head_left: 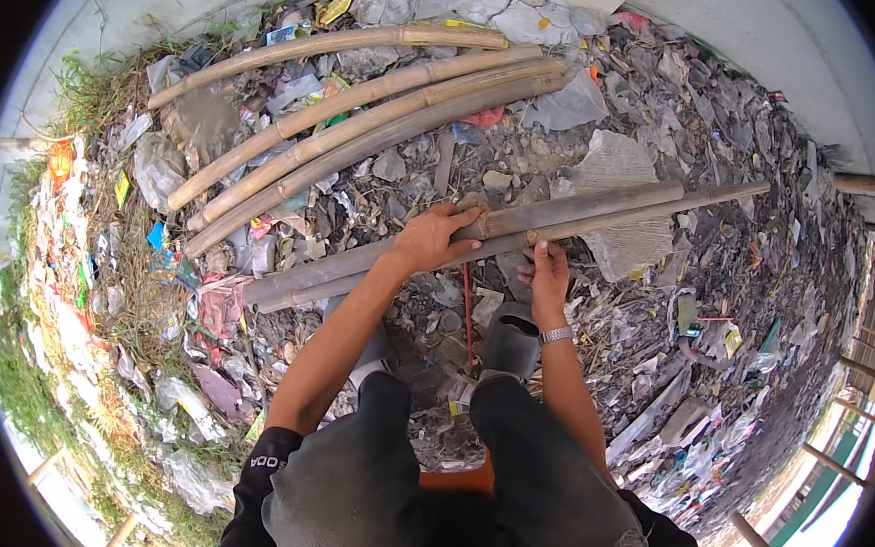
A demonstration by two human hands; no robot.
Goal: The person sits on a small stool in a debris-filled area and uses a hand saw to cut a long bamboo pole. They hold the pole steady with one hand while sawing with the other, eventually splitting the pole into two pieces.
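Observation:
Two split bamboo poles lie side by side across the ground before my feet, a thicker one and a thinner one that reaches farther right. My left hand grips the thicker pole near its middle, thumb and forefinger over it. Just right of it, my right hand has curled fingers, their tips against the near edge of the thinner pole. Whatever those fingertips pinch, if anything, is too small to make out. A metal-band watch circles my right wrist. A thin red strip hangs below the poles.
Farther off to the left, several bamboo pieces lie roughly parallel. A flat grey slab sits under the poles' right part. Plastic scraps and rubble cover the ground. My boots stand close to the poles. Pale walls border the far side.

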